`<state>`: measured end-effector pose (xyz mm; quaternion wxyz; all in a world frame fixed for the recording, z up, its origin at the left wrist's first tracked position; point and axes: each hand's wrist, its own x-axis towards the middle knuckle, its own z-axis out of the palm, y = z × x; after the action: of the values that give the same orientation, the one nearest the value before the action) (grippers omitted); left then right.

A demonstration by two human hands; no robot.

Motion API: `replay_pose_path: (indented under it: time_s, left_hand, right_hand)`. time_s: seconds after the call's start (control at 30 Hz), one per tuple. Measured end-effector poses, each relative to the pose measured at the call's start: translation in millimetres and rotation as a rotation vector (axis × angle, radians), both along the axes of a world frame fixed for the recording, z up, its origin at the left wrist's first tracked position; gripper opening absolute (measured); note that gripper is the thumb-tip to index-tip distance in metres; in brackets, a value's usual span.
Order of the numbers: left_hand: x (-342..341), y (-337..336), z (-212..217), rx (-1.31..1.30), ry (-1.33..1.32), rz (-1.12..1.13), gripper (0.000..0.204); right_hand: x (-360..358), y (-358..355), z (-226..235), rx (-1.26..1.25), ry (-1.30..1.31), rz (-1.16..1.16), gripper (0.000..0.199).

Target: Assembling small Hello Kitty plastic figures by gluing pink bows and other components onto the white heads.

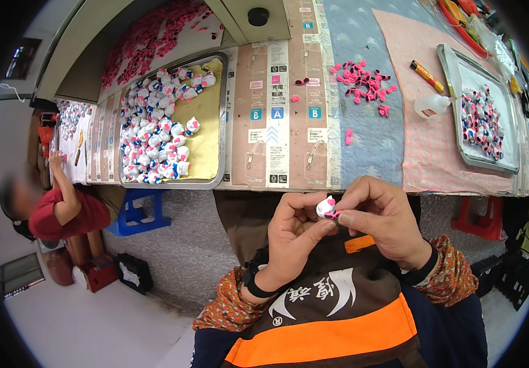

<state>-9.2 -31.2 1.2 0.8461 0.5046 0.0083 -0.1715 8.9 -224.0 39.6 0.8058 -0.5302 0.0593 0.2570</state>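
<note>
Just in front of the table edge, my left hand (295, 228) pinches a small white toy figurine head (323, 206) with a pink mark on its top. Against the figurine's lower right side, the fingertips of my right hand (388, 219) grip a small pink-and-black plastic piece (333, 215). The two parts touch; whether they are joined I cannot tell. Similar loose pink pieces (371, 86) lie scattered on the blue cloth beyond my hands. To the left, many white figurine heads (154, 138) with pink and blue details fill much of a metal tray (222, 122).
At the right, a metal tray (479, 164) holds small multicoloured parts. Beside it are a white squeeze bottle (431, 105) and a yellow-and-black marker (427, 76). A shelf or box (255, 21) with pink pieces stands at back left. Another person (71, 211) works at far left near a blue stool (138, 213).
</note>
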Motion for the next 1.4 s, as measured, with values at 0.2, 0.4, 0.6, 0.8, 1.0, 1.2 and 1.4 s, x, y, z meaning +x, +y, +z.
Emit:
replay_pose_path:
  time_s: [0.2, 0.4, 0.6, 0.8, 1.0, 1.2, 1.4]
  left_hand:
    - [-2, -5, 0, -0.002, -0.015, -0.007, 0.036]
    - [-3, -7, -3, 0.034, -0.065, -0.030, 0.037]
    - [-4, -8, -6, 0.042, -0.080, -0.049, 0.036]
    - [-5, -9, -7, 0.065, -0.108, -0.055, 0.034]
    - [-4, -10, -8, 0.094, -0.206, -0.054, 0.032]
    - [-4, -13, -6, 0.093, -0.190, -0.064, 0.032]
    - [-6, -16, -8, 0.056, -0.145, -0.038, 0.031]
  right_hand:
    - [-6, 2, -2, -0.040, -0.123, -0.074, 0.008]
    - [-11, 2, -5, -0.128, -0.178, -0.106, 0.008]
    - [-11, 1, -2, -0.242, -0.229, -0.102, 0.009]
    - [-15, 3, -6, -0.246, -0.197, -0.152, 0.009]
    - [-17, 1, -6, -0.337, -0.293, -0.154, 0.010]
    - [-17, 0, -8, -0.353, -0.296, -0.162, 0.011]
    - [-17, 1, -8, -0.361, -0.295, -0.162, 0.012]
